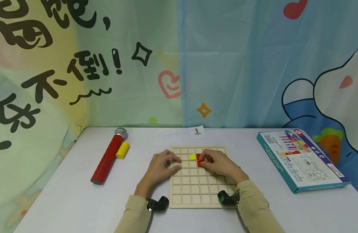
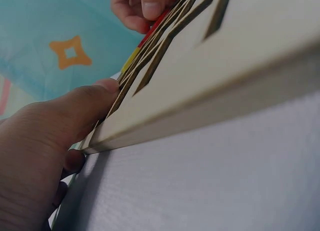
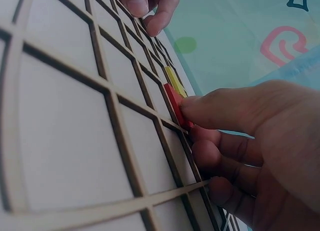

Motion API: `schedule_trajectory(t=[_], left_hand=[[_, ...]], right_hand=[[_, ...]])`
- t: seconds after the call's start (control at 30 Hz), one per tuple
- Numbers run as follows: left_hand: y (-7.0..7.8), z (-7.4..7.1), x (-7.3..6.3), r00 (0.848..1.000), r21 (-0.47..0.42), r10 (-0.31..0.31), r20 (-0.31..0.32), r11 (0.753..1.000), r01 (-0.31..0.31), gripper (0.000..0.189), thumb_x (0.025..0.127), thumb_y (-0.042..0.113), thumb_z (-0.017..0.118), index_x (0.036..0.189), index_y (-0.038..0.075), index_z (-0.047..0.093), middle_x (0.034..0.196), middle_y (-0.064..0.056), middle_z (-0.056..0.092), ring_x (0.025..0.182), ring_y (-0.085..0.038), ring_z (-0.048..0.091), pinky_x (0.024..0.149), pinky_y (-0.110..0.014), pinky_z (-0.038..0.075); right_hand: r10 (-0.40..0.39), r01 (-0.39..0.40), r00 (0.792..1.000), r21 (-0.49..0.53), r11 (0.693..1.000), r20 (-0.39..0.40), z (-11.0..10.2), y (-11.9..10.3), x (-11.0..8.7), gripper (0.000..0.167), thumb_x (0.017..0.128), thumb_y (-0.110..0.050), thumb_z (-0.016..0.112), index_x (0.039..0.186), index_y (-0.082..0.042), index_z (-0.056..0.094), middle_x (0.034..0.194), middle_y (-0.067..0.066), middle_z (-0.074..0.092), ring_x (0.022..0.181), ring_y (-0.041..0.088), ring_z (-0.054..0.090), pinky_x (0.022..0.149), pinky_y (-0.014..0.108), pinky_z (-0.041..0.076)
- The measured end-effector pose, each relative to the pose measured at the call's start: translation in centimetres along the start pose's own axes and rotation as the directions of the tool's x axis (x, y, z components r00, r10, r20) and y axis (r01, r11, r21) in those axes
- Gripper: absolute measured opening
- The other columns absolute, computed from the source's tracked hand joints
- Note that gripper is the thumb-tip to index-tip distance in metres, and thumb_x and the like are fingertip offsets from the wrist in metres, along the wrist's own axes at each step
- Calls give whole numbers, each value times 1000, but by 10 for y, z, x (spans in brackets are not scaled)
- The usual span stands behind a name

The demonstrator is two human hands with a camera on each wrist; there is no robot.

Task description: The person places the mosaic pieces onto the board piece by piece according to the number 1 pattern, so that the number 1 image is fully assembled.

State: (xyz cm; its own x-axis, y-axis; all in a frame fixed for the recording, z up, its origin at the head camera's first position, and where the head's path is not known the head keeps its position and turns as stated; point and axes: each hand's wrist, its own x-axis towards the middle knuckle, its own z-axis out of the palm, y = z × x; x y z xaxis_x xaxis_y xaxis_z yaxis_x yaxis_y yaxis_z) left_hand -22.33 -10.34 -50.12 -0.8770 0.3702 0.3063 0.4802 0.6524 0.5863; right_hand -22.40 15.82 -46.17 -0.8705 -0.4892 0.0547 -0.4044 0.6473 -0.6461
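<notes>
A pale wooden grid board point(image 1: 184, 189) lies on the table. My left hand point(image 1: 161, 166) is at its left edge, thumb on top of the frame and other fingers curled against the side, as the left wrist view shows. My right hand point(image 1: 217, 163) pinches a red block point(image 3: 175, 103) in the upper middle of the grid, its thumb on the block. The fingers partly cover the red block. Just left of it, a yellow piece point(image 1: 192, 157) with a slanted corner sits in a cell.
Behind the board lies a small card point(image 1: 197, 132) with a printed grid and coloured marks. On the left are a red microphone point(image 1: 107, 158) and a yellow cylinder point(image 1: 122, 150). A flat teal-edged game box point(image 1: 302, 161) lies on the right, and a printed curtain point(image 1: 219, 64) hangs behind the table.
</notes>
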Motion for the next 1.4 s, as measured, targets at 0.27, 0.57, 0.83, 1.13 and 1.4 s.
schedule_trajectory(t=[0.27,0.57,0.83,1.13,1.4], left_hand=[[1,0,1,1000,-2,13,-3,1000,-13,18,80,37,74,95,29,71,98,12,62,76,-5,48,86,-35,33],[0,-1,-1,1000,-17,17,-9,1000,-17,18,80,37,74,95,28,71,97,12,62,76,-5,48,84,-34,33],[-2,0,2,1000,-22,19,-11,1000,-19,18,79,36,75,95,29,70,96,14,62,75,-5,47,85,-34,33],[-2,0,1,1000,-14,16,-19,1000,-16,16,78,35,76,93,29,70,96,12,62,74,-5,47,85,-34,33],[-1,0,2,1000,-20,9,-6,1000,-9,16,78,35,76,91,29,70,97,12,62,74,-6,46,84,-33,31]], right_hand=[[9,-9,1000,11,1000,10,-3,-3,-2,6,91,-16,61,95,-12,61,80,-3,54,69,9,48,63,22,41],[33,-34,999,41,999,14,-15,-3,-8,13,96,-21,55,103,-12,61,92,0,60,77,12,54,67,27,46],[54,-53,998,9,999,-36,-32,5,-19,15,95,-20,56,105,-10,61,94,2,62,81,14,55,71,28,47],[122,-125,991,-52,991,-57,-45,21,-45,10,93,-17,59,100,-11,61,90,2,60,78,14,54,61,24,46],[175,-178,984,-90,980,-37,-58,37,-68,14,90,-15,62,102,-8,61,91,2,59,79,14,52,64,24,43]])
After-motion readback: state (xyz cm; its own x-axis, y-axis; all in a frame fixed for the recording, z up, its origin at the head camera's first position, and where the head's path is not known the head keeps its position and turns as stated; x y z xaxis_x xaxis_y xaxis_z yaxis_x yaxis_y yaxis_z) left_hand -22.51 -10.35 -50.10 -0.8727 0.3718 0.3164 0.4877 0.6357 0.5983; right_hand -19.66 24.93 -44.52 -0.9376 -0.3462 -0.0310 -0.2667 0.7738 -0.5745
